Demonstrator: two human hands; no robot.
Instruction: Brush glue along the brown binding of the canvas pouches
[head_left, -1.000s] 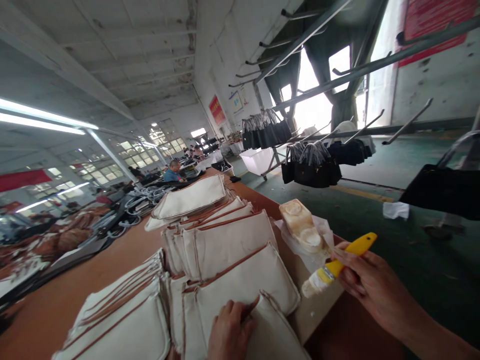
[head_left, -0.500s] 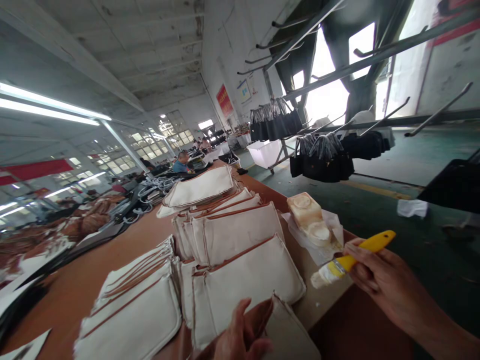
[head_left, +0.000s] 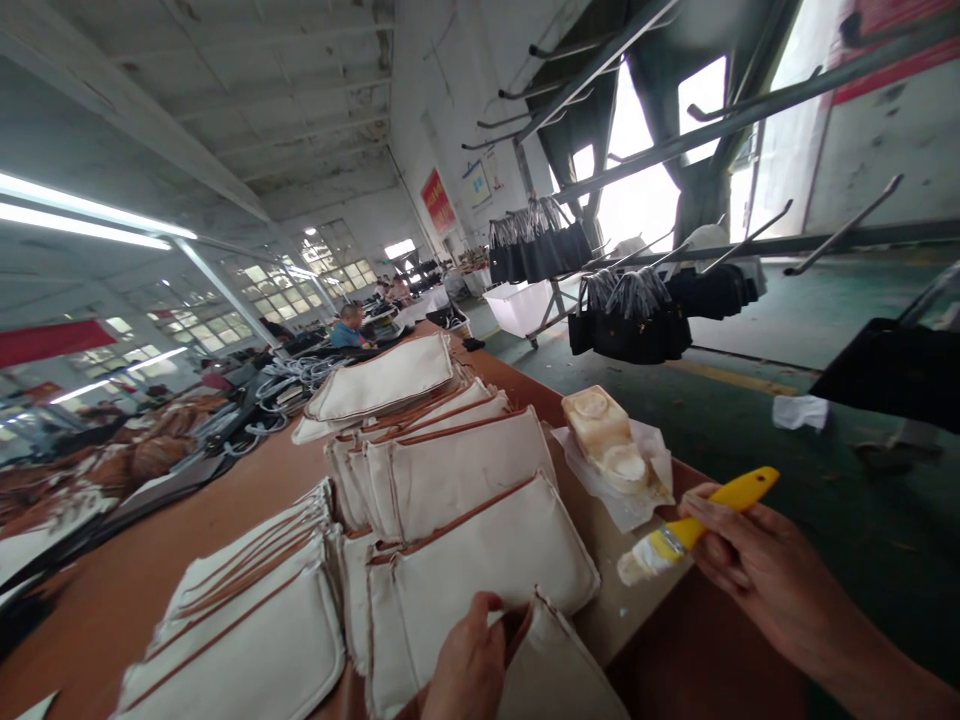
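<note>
Right hand (head_left: pixel 750 560): thumb and fingers pinching the yellow handle of a brush (head_left: pixel 682 531). Handle slanting up to the right; bristles coated white, pointed down-left over the near right edge of the bench (head_left: pixel 210 520). Contact of bristles with bench: cannot tell.

Left hand (head_left: pixel 466 660): at bench's near edge, fingers bent and close together at the mouth of the near pouch (head_left: pixel 559 665). Pinching or only pressing: cannot tell, fingertips partly hidden. Mouth parted there, brown lining in view.

Just beyond left hand: row of pouches (head_left: pixel 487 550), cream with brown edging, overlapping and leaning back away from bench's near edge. To the left of row, nearer bench's left side: side stack (head_left: pixel 255 630), fanned. Behind row, toward bench's far end: far stack (head_left: pixel 382 380), lying flatter.

Along bench's right edge, beyond brush: tub (head_left: pixel 596 425), stained, white paste at near end, set on crumpled sheet (head_left: pixel 656 455).

Left of far stack: grey coils (head_left: pixel 296 375). Past bench's far end: white bin (head_left: pixel 517 308). Left of bench's far end: person (head_left: pixel 347 330) in blue. Off bench's right edge: rack (head_left: pixel 750 124) with black bags (head_left: pixel 634 335) hung from hooks.
</note>
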